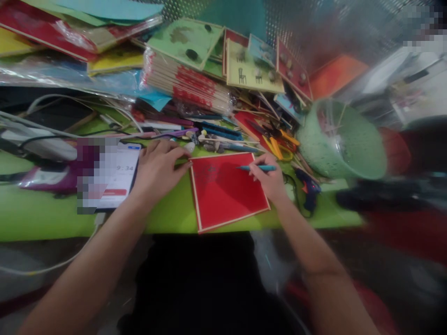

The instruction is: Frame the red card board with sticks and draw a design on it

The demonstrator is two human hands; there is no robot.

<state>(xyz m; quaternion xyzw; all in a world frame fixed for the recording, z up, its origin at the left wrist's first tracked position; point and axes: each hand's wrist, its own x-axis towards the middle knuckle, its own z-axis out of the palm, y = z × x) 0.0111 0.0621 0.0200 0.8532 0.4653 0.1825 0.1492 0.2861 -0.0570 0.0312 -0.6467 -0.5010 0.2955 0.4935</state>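
A red board (226,195) with pale wooden strips along its edges lies on the green table in front of me. Faint dark marks show at its upper left. In my right hand (268,179) is a teal pen (262,168), pinched between the fingers, its tip pointing left over the board's upper right; whether the tip touches cannot be made out. My left hand (159,167) rests on the table with fingers spread and loosely bent, fingertips at the board's upper left corner. Beside its wrist lies a phone (120,179) with a lit screen.
Behind the board lie small stones (211,143), orange-handled scissors (279,146) and a pack of sticks (185,83). A green basket (363,144) and a glue gun (309,188) stand to the right. Decorated boards (253,67) are piled at the back. Cables (52,135) run along the left.
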